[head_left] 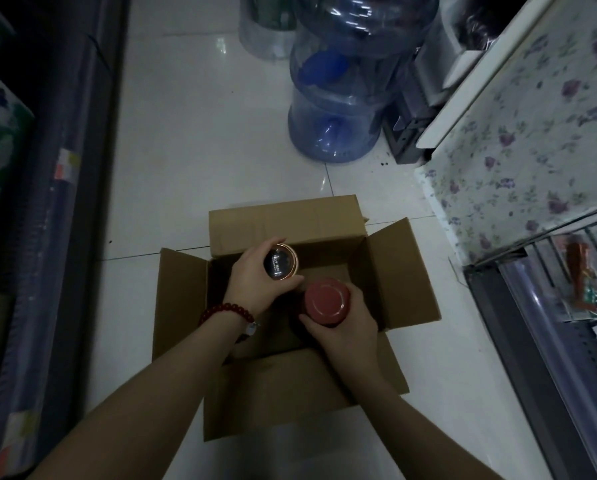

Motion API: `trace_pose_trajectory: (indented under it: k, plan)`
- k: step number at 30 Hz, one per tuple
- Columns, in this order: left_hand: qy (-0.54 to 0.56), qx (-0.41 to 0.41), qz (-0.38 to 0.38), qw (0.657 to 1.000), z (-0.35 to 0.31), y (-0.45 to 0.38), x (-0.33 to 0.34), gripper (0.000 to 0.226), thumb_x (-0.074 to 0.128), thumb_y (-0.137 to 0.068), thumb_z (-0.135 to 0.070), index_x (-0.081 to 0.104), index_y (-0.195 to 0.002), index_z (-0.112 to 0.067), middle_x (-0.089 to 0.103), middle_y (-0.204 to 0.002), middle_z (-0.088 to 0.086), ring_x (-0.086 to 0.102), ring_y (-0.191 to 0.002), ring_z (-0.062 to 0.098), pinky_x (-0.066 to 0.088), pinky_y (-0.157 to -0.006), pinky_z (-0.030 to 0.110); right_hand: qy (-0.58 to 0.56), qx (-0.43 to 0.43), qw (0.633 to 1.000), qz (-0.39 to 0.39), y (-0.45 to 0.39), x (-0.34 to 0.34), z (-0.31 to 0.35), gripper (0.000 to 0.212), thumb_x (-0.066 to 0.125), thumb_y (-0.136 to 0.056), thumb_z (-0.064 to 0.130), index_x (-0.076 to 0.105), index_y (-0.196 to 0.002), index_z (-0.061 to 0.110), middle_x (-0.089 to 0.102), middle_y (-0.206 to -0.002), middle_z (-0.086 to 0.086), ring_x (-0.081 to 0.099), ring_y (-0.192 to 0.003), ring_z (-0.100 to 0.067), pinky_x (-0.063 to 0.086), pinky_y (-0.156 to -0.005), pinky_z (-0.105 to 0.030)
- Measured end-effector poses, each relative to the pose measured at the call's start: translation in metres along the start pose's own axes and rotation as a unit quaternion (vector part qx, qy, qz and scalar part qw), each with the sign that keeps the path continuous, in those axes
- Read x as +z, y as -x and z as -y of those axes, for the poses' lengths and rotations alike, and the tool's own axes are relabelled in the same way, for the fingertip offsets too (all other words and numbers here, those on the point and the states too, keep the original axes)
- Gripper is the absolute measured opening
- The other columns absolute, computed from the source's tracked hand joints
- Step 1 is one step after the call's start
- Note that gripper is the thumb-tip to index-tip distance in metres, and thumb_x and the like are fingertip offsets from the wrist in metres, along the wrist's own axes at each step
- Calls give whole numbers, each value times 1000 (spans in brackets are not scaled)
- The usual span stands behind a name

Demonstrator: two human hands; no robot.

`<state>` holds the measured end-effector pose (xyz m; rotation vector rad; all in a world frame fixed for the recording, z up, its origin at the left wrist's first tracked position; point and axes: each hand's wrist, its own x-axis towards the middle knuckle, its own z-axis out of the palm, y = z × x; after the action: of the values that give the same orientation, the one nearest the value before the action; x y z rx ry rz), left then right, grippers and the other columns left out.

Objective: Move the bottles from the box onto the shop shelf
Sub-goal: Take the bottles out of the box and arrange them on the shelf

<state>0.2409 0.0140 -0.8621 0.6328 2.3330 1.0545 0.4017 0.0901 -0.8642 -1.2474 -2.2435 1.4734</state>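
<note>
An open cardboard box (pixel 390 271) sits on the white tiled floor with its flaps spread. My left hand (pixel 252 282), with a red bead bracelet on the wrist, is wrapped around a bottle with a black, gold-rimmed lid (pixel 280 262), seen from above over the box's far side. My right hand (pixel 345 327) grips a bottle with a dark red lid (pixel 326 299) just to the right of it. Both bottles' bodies are hidden beneath the lids and my hands. A shop shelf (pixel 546 344) with a clear price rail runs along the right.
Stacked blue water jugs (pixel 338 98) stand on the floor beyond the box. A floral-covered surface (pixel 532 150) juts out at the upper right above the shelf. Dark shelving with packaged goods (pixel 2 157) lines the left side. White floor tiles (pixel 193 150) lie between.
</note>
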Motion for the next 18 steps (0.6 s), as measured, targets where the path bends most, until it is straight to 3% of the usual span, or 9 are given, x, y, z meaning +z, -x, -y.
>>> trace_pose_trajectory:
  k: [4, 9, 13, 18]
  plan:
    - [-15, -16, -6, 1000, -3, 8, -3, 82, 84, -65, -28, 44, -136, -26, 53, -135, 0, 48, -125, 18, 43, -101, 32, 8, -2, 1000, -24, -6, -19, 2, 81, 85, -66, 36, 40, -132, 26, 54, -128, 5, 53, -112, -10, 45, -93, -21]
    - [-9, -114, -26, 993, -20, 22, -24, 88, 87, -59, -29, 40, -133, -16, 52, -132, 5, 51, -121, 23, 46, -92, 32, 15, -17, 999, -34, -2, -48, 31, 80, 85, -63, 39, 40, -129, 32, 50, -117, 15, 50, -104, -2, 39, -79, -7]
    - [-4, -102, -34, 994, -58, 36, -62, 71, 87, -56, -36, 49, -113, -19, 58, -113, -1, 54, -100, 15, 46, -77, 24, 13, -24, 999, -33, 4, -80, 79, 76, 86, -62, 39, 40, -123, 36, 52, -116, 16, 51, -102, -2, 40, -78, -7]
    - [35, -51, -55, 997, -145, 58, -123, 63, 85, -53, -36, 54, -107, -28, 63, -101, -8, 60, -95, 12, 47, -76, 20, 4, -39, 999, -36, 21, -130, 164, 78, 86, -57, 45, 45, -121, 33, 59, -113, 12, 58, -100, -6, 47, -80, -13]
